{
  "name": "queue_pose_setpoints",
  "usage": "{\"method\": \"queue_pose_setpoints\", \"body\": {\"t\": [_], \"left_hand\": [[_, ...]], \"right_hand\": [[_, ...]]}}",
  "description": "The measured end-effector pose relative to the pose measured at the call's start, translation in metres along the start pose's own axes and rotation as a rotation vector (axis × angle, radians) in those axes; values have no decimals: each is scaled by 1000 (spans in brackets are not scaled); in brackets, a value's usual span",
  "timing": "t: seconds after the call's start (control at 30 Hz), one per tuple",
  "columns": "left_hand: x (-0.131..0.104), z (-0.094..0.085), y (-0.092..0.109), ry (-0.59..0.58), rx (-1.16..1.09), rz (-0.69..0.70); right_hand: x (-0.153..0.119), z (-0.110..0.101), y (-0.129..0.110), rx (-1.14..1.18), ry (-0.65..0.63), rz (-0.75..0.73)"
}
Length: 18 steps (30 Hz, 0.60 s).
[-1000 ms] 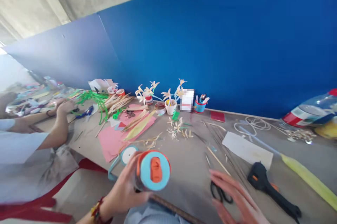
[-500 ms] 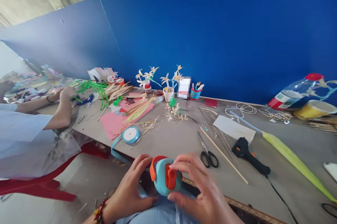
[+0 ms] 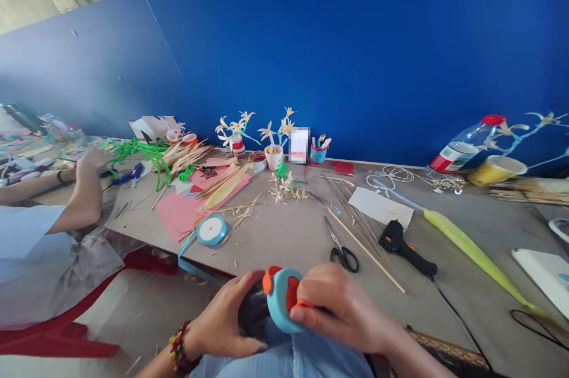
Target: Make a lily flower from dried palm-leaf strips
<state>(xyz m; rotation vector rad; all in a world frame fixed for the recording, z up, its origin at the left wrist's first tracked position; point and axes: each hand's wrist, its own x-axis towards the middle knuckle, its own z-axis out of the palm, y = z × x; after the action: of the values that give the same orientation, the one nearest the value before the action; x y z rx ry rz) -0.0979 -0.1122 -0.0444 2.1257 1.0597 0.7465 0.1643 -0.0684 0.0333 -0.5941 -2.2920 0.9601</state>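
Observation:
A water bottle with a dark see-through body and a light blue lid (image 3: 278, 307) is tilted in my lap at the table's edge. My left hand (image 3: 229, 316) is wrapped round its body. The thumb and curled fingers of my right hand (image 3: 340, 304) pinch the orange flap on the lid. An orange carry loop (image 3: 270, 279) sticks up on the lid's left side. Beyond the hands, black-handled scissors (image 3: 342, 250) and a light blue ribbon spool (image 3: 211, 230) lie on the table.
A black glue gun (image 3: 406, 247) with its cord, a thin wooden stick (image 3: 368, 252) and white paper (image 3: 381, 208) lie to the right. Cups of pale handmade flowers (image 3: 274, 157) stand at the back. At left, a co-worker's arm (image 3: 84, 188) rests near green pipe cleaners (image 3: 144, 156).
My right fingers have closed on the orange flap, which now stands out from the lid. The bottle has turned slightly to the right. The view has shifted right.

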Motion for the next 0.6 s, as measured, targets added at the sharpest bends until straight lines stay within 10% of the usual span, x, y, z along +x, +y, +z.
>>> {"method": "queue_pose_setpoints", "body": {"t": [0.23,0.6], "left_hand": [[8,8,-14,-105,-208,38],[25,8,-23,1,-202,256]], "right_hand": [[4,23,22,1045,267,489],[29,17,20,1243,465,719]]}}
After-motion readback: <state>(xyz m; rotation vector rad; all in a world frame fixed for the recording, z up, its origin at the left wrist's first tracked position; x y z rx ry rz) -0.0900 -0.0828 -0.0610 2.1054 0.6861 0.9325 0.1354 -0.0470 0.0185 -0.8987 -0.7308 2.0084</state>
